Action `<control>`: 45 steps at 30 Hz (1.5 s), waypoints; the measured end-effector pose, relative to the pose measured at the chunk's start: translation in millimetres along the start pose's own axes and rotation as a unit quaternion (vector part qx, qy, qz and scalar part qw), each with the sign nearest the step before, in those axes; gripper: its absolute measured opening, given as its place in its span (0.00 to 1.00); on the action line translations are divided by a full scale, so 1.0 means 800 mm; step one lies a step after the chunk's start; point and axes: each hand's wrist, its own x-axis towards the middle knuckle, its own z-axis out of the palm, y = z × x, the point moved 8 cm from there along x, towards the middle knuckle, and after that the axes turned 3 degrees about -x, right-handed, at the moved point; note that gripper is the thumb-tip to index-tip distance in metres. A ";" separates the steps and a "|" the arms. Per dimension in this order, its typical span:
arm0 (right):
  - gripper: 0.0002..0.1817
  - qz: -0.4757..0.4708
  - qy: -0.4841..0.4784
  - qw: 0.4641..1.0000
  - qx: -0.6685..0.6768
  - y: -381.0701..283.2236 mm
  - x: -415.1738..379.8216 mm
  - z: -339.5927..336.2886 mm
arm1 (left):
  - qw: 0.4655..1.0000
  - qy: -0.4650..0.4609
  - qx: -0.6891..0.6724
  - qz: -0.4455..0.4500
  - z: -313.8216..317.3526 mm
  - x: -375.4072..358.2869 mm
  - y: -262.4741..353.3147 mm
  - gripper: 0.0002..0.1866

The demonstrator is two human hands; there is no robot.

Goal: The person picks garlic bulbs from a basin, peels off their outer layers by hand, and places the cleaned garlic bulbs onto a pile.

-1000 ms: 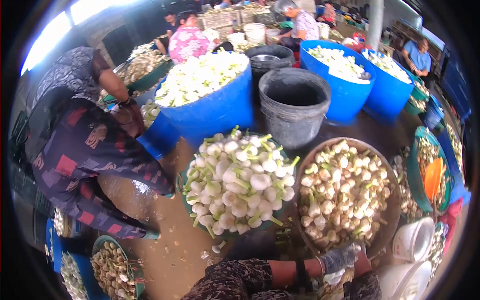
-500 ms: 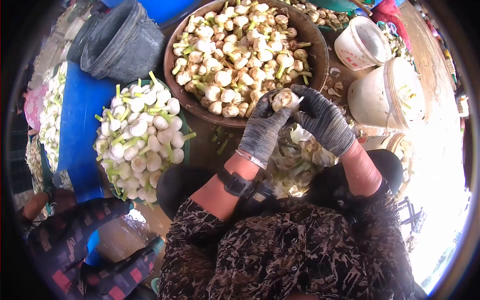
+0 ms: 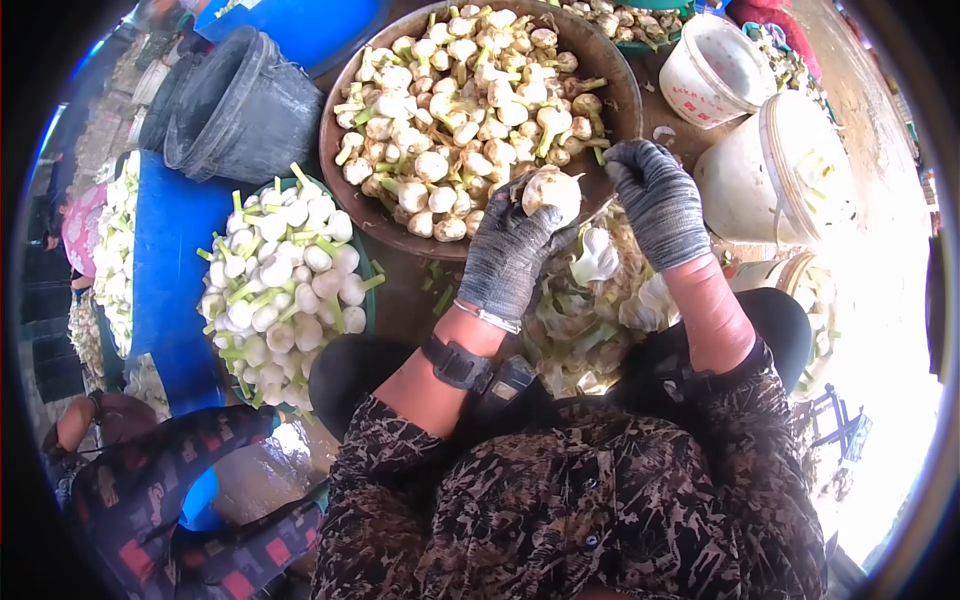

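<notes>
My left hand (image 3: 508,255), in a grey knit glove, is closed around a garlic bulb (image 3: 555,193) with whitish and brown-stained skin. To its right, my gloved right hand (image 3: 660,205) is apart from the bulb, its fingers curled together; whatever they pinch, if anything, is hidden. Below and between the hands, a white piece of garlic skin (image 3: 597,255) shows above a heap of peelings (image 3: 575,335). Just beyond my hands stands a wide brown basin (image 3: 335,185) of stained, untrimmed-looking garlic bulbs (image 3: 470,105).
On the left, a green-rimmed tub (image 3: 368,310) is heaped with clean white garlic (image 3: 285,285). A dark bucket (image 3: 240,110) and a blue container (image 3: 180,270) stand behind it. White buckets (image 3: 740,185) are at right. Another person's patterned legs (image 3: 180,440) are at lower left.
My right hand has moved away from the bulb to the right. My left hand, still holding the bulb, has shifted slightly left. A white piece of skin now shows below the hands.
</notes>
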 end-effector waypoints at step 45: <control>0.11 -0.128 -0.018 0.983 -0.133 -0.059 -0.006 -0.026 | 0.973 -0.133 0.190 -0.017 -0.012 -0.029 0.062 0.23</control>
